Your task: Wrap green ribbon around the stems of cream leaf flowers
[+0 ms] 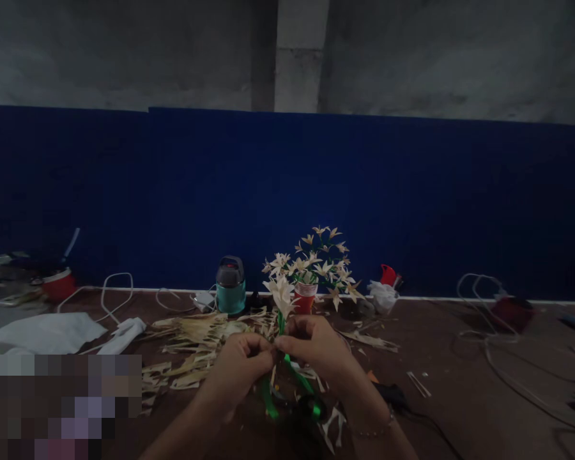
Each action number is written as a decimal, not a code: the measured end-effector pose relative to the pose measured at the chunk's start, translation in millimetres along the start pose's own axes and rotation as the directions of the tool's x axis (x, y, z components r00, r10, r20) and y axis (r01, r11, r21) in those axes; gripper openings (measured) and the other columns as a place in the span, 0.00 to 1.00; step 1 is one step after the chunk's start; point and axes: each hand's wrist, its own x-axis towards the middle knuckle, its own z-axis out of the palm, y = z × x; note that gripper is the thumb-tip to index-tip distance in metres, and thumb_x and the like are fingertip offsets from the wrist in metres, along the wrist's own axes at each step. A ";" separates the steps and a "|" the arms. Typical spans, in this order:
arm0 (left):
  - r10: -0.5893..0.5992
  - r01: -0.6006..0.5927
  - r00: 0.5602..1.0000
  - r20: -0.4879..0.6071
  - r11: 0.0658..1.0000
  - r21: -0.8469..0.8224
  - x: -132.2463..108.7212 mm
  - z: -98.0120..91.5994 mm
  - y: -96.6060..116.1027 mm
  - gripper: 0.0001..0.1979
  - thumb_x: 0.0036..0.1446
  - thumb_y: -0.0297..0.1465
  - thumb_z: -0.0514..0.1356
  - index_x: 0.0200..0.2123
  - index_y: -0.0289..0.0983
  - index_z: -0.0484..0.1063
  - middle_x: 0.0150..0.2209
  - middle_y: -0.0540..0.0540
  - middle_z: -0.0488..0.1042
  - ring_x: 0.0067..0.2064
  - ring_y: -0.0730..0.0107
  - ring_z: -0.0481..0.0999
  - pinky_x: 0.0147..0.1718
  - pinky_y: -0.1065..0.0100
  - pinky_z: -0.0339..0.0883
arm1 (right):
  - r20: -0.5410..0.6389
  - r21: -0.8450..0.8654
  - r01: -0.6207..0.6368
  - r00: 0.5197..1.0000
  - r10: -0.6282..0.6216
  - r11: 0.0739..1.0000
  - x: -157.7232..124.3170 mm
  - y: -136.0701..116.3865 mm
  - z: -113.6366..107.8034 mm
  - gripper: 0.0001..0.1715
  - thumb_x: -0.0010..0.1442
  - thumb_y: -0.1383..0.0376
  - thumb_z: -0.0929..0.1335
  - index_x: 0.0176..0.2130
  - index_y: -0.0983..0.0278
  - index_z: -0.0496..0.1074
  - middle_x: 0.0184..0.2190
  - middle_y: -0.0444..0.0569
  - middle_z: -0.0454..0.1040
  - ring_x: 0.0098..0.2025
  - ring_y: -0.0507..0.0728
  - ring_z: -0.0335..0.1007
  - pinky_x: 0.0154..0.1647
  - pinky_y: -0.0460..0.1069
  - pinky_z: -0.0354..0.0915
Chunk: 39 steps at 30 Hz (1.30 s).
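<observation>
A cream flower with pointed, dried-leaf-like petals (281,295) stands upright between my hands, its stem wrapped in green. My left hand (244,365) is closed, thumb and fingers pinched at the lower stem. From the other side my right hand (319,348) is closed too, its fingertips meeting the left ones at the stem. Glossy green tape (303,378) trails below them; the fingers hide which hand bears on it. Just behind, a red cup (305,298) holds a bunch of similar flowers (323,265) on green stems.
Dried husk pieces (196,332) are spread left of my hands. A teal-and-black container (230,285) stands near the blue wall panel (196,191). White plastic (48,331) lies farther left. At right are a dark tool with a cord (393,396), thin sticks (419,384) and looped cables (489,345).
</observation>
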 end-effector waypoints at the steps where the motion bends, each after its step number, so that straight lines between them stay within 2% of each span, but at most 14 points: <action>1: -0.025 0.026 1.000 0.017 0.998 -0.056 -1.5 0.3 2.0 0.09 0.36 0.31 0.60 0.15 0.36 0.61 0.09 0.60 0.55 0.11 0.86 0.48 0.11 0.77 0.37 | 0.072 0.103 -0.025 0.997 0.017 0.994 0.2 0.4 -1.9 0.11 0.41 0.66 0.70 0.18 0.66 0.63 0.15 0.38 0.60 0.18 0.46 0.51 0.20 0.43 0.49; 3: -0.062 0.071 0.996 0.062 0.984 -0.164 -4.9 1.3 5.2 0.09 0.34 0.31 0.60 0.16 0.36 0.62 0.09 0.59 0.58 0.11 0.86 0.49 0.11 0.78 0.37 | 0.222 0.288 -0.090 0.975 0.025 0.953 0.6 2.6 -5.3 0.12 0.42 0.62 0.71 0.21 0.67 0.66 0.16 0.39 0.62 0.18 0.45 0.52 0.19 0.43 0.48; 5: -0.068 0.094 0.991 0.115 0.968 -0.231 -7.6 2.6 6.5 0.08 0.34 0.30 0.61 0.16 0.35 0.63 0.10 0.58 0.60 0.11 0.87 0.50 0.12 0.78 0.38 | 0.320 0.394 -0.135 0.947 0.003 0.909 1.0 6.9 -7.2 0.14 0.43 0.60 0.72 0.23 0.68 0.68 0.18 0.41 0.65 0.18 0.45 0.55 0.19 0.42 0.48; 8: -0.059 0.105 0.984 0.167 0.954 -0.281 -9.4 3.9 4.9 0.09 0.33 0.29 0.62 0.15 0.33 0.63 0.12 0.57 0.61 0.11 0.88 0.50 0.12 0.78 0.38 | 0.357 0.445 -0.138 0.934 -0.034 0.885 1.8 13.2 -6.9 0.14 0.44 0.60 0.72 0.23 0.69 0.69 0.19 0.44 0.69 0.19 0.46 0.59 0.21 0.43 0.51; 12: -0.067 0.115 0.984 0.164 0.947 -0.300 -9.6 2.7 2.7 0.09 0.33 0.30 0.63 0.15 0.33 0.64 0.11 0.57 0.59 0.12 0.87 0.52 0.12 0.78 0.38 | 0.303 0.436 -0.109 0.952 -0.032 0.893 1.4 12.5 -4.2 0.15 0.43 0.61 0.73 0.19 0.69 0.68 0.15 0.42 0.68 0.17 0.46 0.59 0.20 0.43 0.52; 16: -0.067 0.111 0.984 0.163 0.956 -0.272 -11.7 1.3 6.3 0.10 0.32 0.31 0.63 0.15 0.34 0.64 0.11 0.57 0.61 0.12 0.86 0.53 0.12 0.78 0.38 | 0.245 0.394 -0.101 0.970 0.001 0.913 -0.9 6.4 -3.0 0.16 0.41 0.61 0.74 0.17 0.68 0.66 0.14 0.42 0.68 0.15 0.45 0.56 0.17 0.42 0.49; 20: -0.063 0.093 0.985 0.158 0.978 -0.187 -12.0 1.3 8.8 0.11 0.32 0.32 0.63 0.15 0.35 0.62 0.10 0.57 0.60 0.12 0.85 0.52 0.12 0.78 0.38 | 0.234 0.354 -0.082 0.972 -0.003 0.932 -2.4 3.4 -3.1 0.16 0.42 0.61 0.73 0.16 0.68 0.66 0.12 0.41 0.66 0.14 0.44 0.53 0.16 0.42 0.47; 23: -0.051 0.062 0.990 0.135 0.995 -0.079 -7.6 0.0 5.2 0.10 0.34 0.33 0.61 0.16 0.36 0.61 0.11 0.58 0.59 0.12 0.85 0.51 0.12 0.77 0.40 | 0.166 0.289 -0.049 0.986 0.001 0.956 -2.2 2.6 -2.9 0.17 0.40 0.61 0.73 0.15 0.66 0.64 0.11 0.38 0.62 0.14 0.44 0.52 0.15 0.42 0.47; 25: -0.004 0.001 0.996 0.094 0.999 0.034 -3.7 -1.3 1.7 0.08 0.37 0.31 0.60 0.17 0.36 0.63 0.12 0.57 0.60 0.13 0.84 0.53 0.13 0.77 0.43 | 0.110 0.186 -0.020 0.994 -0.001 0.982 -1.2 2.6 -2.8 0.17 0.41 0.61 0.73 0.15 0.66 0.64 0.11 0.38 0.61 0.14 0.45 0.52 0.15 0.43 0.48; 29: 0.167 -0.173 0.985 0.049 0.957 0.233 0.9 -2.2 -2.9 0.05 0.39 0.28 0.56 0.16 0.34 0.65 0.15 0.54 0.64 0.18 0.78 0.60 0.18 0.75 0.51 | 0.005 -0.065 0.018 1.000 -0.018 0.998 1.2 2.4 -2.7 0.15 0.43 0.65 0.70 0.14 0.65 0.63 0.10 0.38 0.59 0.15 0.45 0.52 0.15 0.43 0.48; 31: 0.152 -0.156 0.988 0.034 0.957 0.245 0.5 -1.5 -3.5 0.06 0.39 0.29 0.56 0.15 0.34 0.64 0.14 0.54 0.62 0.17 0.78 0.59 0.17 0.75 0.51 | -0.020 -0.127 0.010 1.000 -0.013 0.992 1.4 1.7 -2.7 0.14 0.43 0.66 0.70 0.13 0.65 0.62 0.10 0.38 0.58 0.15 0.45 0.51 0.15 0.43 0.47; 35: 0.006 -0.011 1.000 0.025 0.983 0.185 -1.1 0.0 -5.4 0.09 0.41 0.34 0.57 0.17 0.35 0.63 0.13 0.57 0.58 0.14 0.81 0.55 0.13 0.76 0.46 | -0.019 -0.152 0.001 1.000 -0.004 0.988 0.8 0.9 -3.0 0.15 0.43 0.65 0.70 0.14 0.65 0.62 0.11 0.38 0.58 0.15 0.46 0.50 0.16 0.43 0.48; 39: 0.051 -0.057 0.998 0.046 0.989 0.137 -1.1 0.8 -6.7 0.09 0.42 0.33 0.58 0.17 0.35 0.63 0.13 0.57 0.59 0.15 0.82 0.54 0.14 0.77 0.46 | -0.024 -0.175 0.017 0.999 -0.022 0.984 1.6 1.9 -3.1 0.15 0.43 0.65 0.70 0.14 0.65 0.61 0.11 0.38 0.56 0.16 0.46 0.49 0.16 0.43 0.46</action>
